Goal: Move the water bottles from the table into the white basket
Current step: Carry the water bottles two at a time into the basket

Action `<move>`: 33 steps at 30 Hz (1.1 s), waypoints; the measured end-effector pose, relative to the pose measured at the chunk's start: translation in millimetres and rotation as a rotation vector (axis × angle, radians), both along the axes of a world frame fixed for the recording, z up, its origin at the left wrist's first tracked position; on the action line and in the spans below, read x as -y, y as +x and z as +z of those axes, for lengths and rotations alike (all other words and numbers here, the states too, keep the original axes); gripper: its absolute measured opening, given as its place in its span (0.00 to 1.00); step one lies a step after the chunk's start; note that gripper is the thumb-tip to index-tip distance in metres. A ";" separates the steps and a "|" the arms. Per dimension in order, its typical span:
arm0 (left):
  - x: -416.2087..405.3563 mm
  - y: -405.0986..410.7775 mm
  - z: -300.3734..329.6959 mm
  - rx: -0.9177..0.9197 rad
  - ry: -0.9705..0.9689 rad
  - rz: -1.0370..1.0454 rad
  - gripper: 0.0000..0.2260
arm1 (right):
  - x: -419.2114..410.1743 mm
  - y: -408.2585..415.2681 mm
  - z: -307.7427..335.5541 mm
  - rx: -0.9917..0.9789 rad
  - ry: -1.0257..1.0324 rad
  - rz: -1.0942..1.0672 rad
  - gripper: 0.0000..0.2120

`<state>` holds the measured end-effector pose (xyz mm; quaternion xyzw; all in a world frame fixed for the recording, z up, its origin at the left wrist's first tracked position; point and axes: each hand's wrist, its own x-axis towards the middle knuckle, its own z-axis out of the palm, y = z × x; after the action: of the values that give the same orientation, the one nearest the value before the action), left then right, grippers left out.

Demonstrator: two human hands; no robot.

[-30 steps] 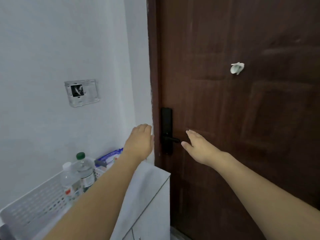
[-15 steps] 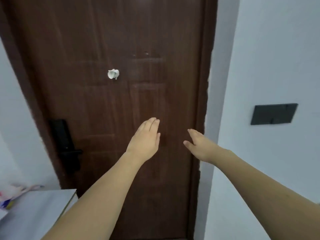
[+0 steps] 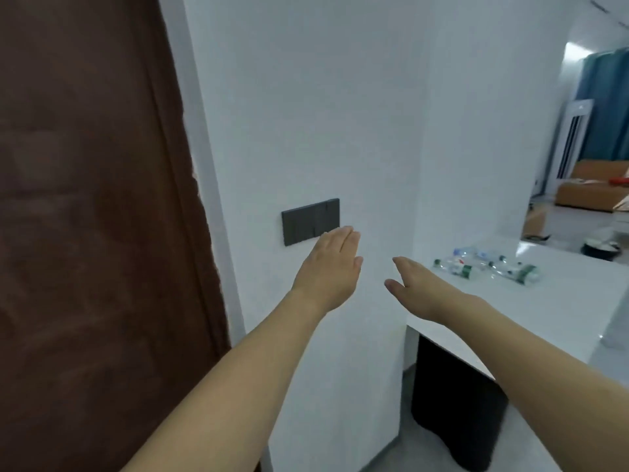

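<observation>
Several clear water bottles [image 3: 486, 265] with green and blue labels lie on their sides on a white table [image 3: 544, 311] at the right. My left hand [image 3: 326, 270] is stretched out in front of me, flat and empty, before a white wall. My right hand [image 3: 422, 286] is also out, fingers apart and empty, over the table's near left corner, a short way left of the bottles. The white basket is out of view.
A brown door [image 3: 95, 233] fills the left. A dark switch panel [image 3: 310, 222] sits on the white wall just behind my left hand. Under the table is a dark opening [image 3: 456, 410]. Beyond the table are an orange sofa [image 3: 592, 192] and blue curtains.
The view has swung to the right, from the basket and door to the wall and the table with bottles. Both hands stay stretched out and empty.
</observation>
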<state>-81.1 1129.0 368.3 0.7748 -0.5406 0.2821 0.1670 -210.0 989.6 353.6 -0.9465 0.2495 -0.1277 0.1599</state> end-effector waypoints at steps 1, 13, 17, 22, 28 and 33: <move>20.1 -7.4 0.3 -0.012 0.002 -0.020 0.22 | 14.8 -12.1 2.0 0.006 -0.007 -0.035 0.28; 187.6 -64.0 -1.6 -0.095 0.085 -0.148 0.23 | 154.0 -119.0 5.9 -0.025 -0.015 -0.269 0.26; 223.1 -63.2 -4.1 -0.121 0.091 -0.152 0.22 | 193.4 -122.9 -1.0 -0.028 -0.002 -0.273 0.25; 275.2 -50.6 -17.0 -0.164 0.137 -0.163 0.22 | 243.7 -110.0 -14.7 -0.045 0.011 -0.260 0.28; 355.7 -26.4 -27.7 -0.189 0.131 -0.196 0.21 | 320.5 -87.5 -17.5 -0.058 0.002 -0.300 0.25; 429.2 -12.8 -25.1 -0.193 0.138 -0.219 0.21 | 384.6 -75.6 -5.3 -0.054 -0.011 -0.329 0.24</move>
<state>-94.0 699.8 343.2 0.7443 -0.6213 0.1487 0.1943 -285.6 605.0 348.4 -0.8968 0.4047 -0.1282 0.1249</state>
